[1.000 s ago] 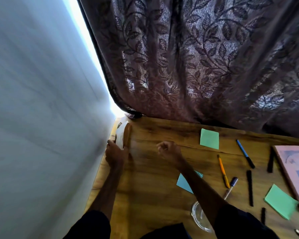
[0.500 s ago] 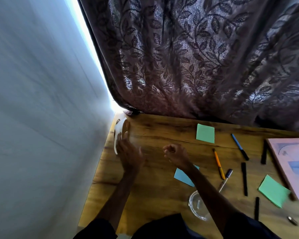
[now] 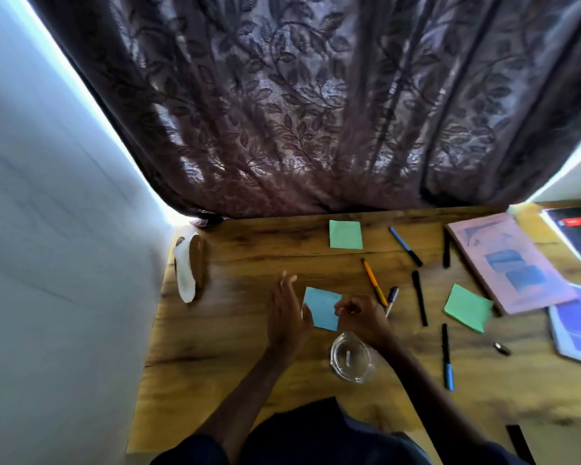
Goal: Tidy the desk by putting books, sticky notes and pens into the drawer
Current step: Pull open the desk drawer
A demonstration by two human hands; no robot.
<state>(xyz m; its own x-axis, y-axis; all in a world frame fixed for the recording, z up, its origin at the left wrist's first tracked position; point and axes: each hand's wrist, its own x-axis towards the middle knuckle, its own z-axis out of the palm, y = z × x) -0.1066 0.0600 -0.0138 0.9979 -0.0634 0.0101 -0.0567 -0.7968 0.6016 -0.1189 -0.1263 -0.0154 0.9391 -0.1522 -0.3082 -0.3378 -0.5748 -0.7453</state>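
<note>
A blue sticky note pad (image 3: 322, 307) lies on the wooden desk (image 3: 235, 357) between my two hands. My left hand (image 3: 284, 310) is flat and open at its left edge, fingers spread. My right hand (image 3: 361, 317) is loosely curled at its right edge with its fingertips at the pad. Two green sticky pads (image 3: 345, 234) (image 3: 467, 307) lie further back and to the right. An orange pen (image 3: 373, 281), a blue pen (image 3: 405, 246), several black pens (image 3: 419, 297) and a blue-capped marker (image 3: 447, 357) are scattered around. A pink book (image 3: 507, 261) lies at the right.
A glass bowl (image 3: 349, 357) stands just in front of my right hand. More books (image 3: 576, 325) (image 3: 574, 234) lie at the right edge. A white cloth (image 3: 185, 270) hangs at the desk's left rear corner. A dark curtain (image 3: 299, 105) hangs behind; a wall (image 3: 47, 246) is left.
My left hand has left the cloth at the left rear corner and moved right to the blue pad. My right hand has drawn back beside the pad. The view has swung right.
</note>
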